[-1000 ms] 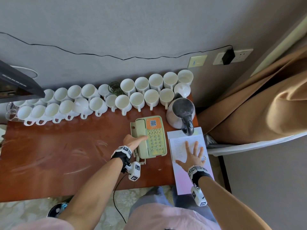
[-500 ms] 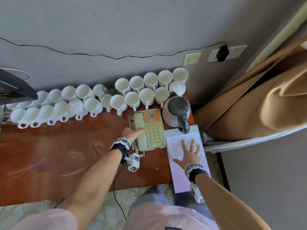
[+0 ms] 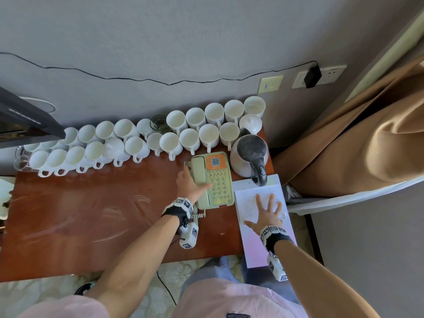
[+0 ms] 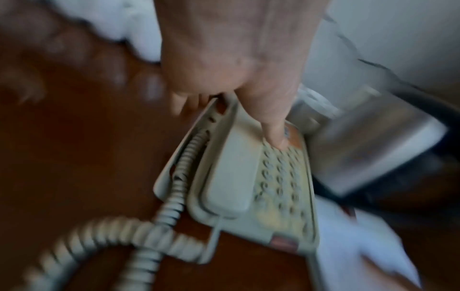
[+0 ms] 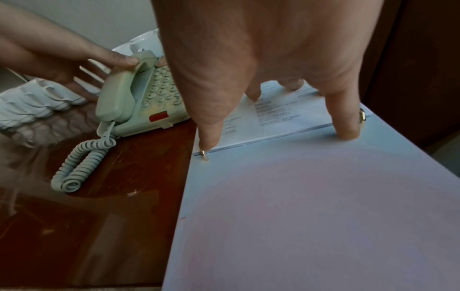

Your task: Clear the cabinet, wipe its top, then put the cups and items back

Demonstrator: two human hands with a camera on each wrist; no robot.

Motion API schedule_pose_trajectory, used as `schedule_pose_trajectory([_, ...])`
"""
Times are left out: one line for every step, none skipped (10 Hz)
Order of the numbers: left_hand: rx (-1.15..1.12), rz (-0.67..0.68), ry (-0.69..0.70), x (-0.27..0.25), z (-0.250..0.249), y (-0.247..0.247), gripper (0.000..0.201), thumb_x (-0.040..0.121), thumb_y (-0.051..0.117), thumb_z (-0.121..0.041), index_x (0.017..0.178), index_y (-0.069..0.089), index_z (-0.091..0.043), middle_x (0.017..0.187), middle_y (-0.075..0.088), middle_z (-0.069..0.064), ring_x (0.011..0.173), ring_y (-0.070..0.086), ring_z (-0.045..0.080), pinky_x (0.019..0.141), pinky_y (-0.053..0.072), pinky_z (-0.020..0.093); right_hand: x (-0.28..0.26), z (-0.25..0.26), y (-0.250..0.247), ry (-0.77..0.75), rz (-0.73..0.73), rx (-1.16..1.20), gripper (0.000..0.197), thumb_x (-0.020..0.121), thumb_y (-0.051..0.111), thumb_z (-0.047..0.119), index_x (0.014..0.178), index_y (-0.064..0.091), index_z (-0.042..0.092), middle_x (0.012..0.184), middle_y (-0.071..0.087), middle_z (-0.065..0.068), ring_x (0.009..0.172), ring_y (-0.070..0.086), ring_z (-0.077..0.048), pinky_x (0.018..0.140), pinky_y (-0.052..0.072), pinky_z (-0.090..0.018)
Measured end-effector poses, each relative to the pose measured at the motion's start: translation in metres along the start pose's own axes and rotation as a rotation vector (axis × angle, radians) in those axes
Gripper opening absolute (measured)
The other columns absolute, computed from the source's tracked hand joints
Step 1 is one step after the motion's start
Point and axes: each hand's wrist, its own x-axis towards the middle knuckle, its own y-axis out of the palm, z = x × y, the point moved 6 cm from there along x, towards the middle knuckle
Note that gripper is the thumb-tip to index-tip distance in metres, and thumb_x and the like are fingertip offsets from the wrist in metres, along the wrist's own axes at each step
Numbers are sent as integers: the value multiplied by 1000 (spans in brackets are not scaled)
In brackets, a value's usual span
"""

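Two rows of white cups (image 3: 189, 138) line the back of the red-brown cabinet top (image 3: 80, 214). A pale green telephone (image 3: 218, 180) lies in front of them, beside a white kettle (image 3: 249, 154) with a black handle. My left hand (image 3: 197, 177) grips the telephone, thumb laid over the handset (image 4: 229, 177) onto the keypad, fingers down its left side. My right hand (image 3: 266, 210) lies flat with fingers spread, pressing a ring-bound folder of printed sheets (image 3: 268, 246) at the cabinet's right end. The folder's near part overhangs the front edge.
A small glass tumbler (image 3: 158, 123) stands among the cups. The telephone's coiled cord (image 5: 79, 161) trails toward the front edge. A black device (image 3: 23, 120) overhangs the far left. A tan curtain (image 3: 367, 145) hangs on the right. A black plug (image 3: 312, 73) sits in the wall socket.
My left hand has slid the telephone a little back and right, closer to the kettle. My right hand stays spread on the folder, almost unmoved.
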Motion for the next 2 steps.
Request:
schedule_pose_trajectory([402,63,492,-17,-36,9,118,71,87,-55,160,18,-19,163,28,7,151,25,28,125,25,45,-3,1,-13,13,17,27,113,80,64,74,157,-13,44,165,-27,-6,153,-9,-43,115,31,-66])
schedule_pose_trajectory([620,210,602,-26,-37,23,128,69,83,-65,163,9,-20,169,12,9,156,10,29,128,13,44,-9,4,-25,-40,5,57,104,83,63,71,160,-1,42,168,-18,-4,154,-4,-40,115,28,-67])
